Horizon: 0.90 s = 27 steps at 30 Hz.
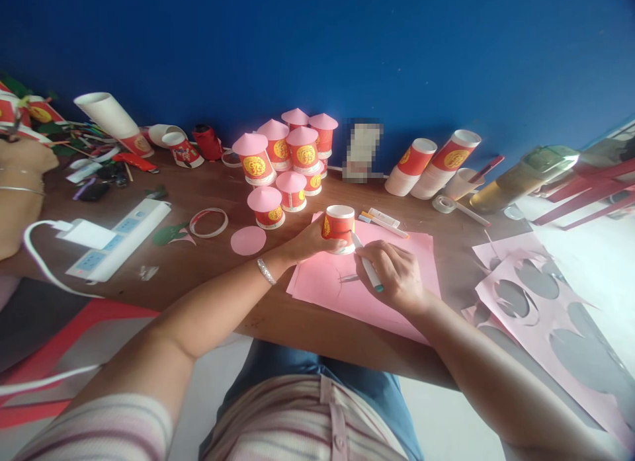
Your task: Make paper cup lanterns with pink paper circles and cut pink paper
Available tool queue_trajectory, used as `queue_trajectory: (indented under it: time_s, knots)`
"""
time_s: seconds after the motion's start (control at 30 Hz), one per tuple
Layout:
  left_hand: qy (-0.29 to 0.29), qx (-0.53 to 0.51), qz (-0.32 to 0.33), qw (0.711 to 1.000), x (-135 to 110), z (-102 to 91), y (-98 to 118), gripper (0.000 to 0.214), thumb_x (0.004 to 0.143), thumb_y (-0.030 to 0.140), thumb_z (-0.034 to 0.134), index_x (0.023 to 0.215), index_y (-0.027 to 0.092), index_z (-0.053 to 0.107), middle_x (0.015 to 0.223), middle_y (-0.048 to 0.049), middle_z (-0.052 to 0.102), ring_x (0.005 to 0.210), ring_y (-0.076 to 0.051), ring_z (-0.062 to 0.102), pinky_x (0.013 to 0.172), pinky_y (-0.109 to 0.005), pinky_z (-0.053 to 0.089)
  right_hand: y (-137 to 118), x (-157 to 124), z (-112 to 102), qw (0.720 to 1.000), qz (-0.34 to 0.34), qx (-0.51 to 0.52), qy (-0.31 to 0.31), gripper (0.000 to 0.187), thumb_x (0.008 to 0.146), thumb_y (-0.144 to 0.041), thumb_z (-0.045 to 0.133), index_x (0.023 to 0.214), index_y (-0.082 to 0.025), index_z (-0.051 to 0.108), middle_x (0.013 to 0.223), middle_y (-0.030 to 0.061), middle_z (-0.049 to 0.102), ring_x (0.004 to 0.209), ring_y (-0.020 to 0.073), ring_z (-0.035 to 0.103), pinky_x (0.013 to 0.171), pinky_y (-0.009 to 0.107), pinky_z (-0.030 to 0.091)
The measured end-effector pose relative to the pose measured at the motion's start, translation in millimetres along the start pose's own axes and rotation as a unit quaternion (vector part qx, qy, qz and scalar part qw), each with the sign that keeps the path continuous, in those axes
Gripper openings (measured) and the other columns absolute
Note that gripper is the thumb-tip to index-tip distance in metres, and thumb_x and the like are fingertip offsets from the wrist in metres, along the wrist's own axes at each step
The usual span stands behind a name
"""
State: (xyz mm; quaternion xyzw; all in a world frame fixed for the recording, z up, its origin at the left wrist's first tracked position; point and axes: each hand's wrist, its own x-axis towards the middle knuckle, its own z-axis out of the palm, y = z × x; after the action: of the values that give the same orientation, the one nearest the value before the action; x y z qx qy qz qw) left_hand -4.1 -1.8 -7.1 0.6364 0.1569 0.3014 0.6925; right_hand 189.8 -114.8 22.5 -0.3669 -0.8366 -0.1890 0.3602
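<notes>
My left hand is wrapped round the lower part of a red paper cup with a white rim, held upright over pink paper sheets. In my right hand is a white marker with a teal end, its upper tip at the cup's right side. Whether the tip touches the cup I cannot tell. Scissors lie on the pink paper, partly hidden by my right hand. More markers rest at the paper's back edge. A pink paper disc lies left of my left hand.
Several red cups with pink cone tops stand behind. Stacked cups, a tape roll and a bottle are at right, near cut pink sheets. A power strip and another person's arm are at left.
</notes>
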Motion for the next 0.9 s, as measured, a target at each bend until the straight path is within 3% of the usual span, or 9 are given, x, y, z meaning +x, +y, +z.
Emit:
queue_trajectory:
  time_s: [0.53,0.7,0.9]
  knots:
    - [0.007,0.032,0.011,0.999,-0.7,2.7,3.1,0.030,0.078,0.032,0.080,0.095,0.015,0.062,0.087,-0.0028,0.064,0.078,-0.013,0.057,0.069,-0.026,0.046,-5.4,-0.6,1.1,0.999,-0.034,0.003,0.011,0.019,0.095,-0.008,0.063,0.111,-0.018,0.059,0.082,0.0036,0.069,0.067,0.0162,0.062,0.060,0.029,0.050]
    - [0.016,0.035,0.009,0.999,-1.1,4.8,1.3,0.039,0.075,0.030,0.083,0.101,0.016,0.057,0.090,-0.0018,0.061,0.080,-0.013,0.057,0.070,-0.025,0.048,-8.1,-1.6,4.6,0.999,-0.046,0.000,0.003,0.022,0.096,-0.007,0.061,0.115,-0.019,0.059,0.084,0.0032,0.069,0.068,0.0158,0.063,0.061,0.030,0.050]
    - [0.028,0.071,0.010,0.997,-2.4,8.3,2.0,0.036,0.076,0.027,0.081,0.101,0.018,0.057,0.092,-0.0023,0.059,0.082,-0.015,0.056,0.072,-0.028,0.050,-9.5,-0.7,5.0,0.999,-0.047,0.006,0.001,0.027,0.095,-0.007,0.062,0.119,-0.017,0.059,0.087,0.0051,0.071,0.069,0.0175,0.065,0.061,0.031,0.051]
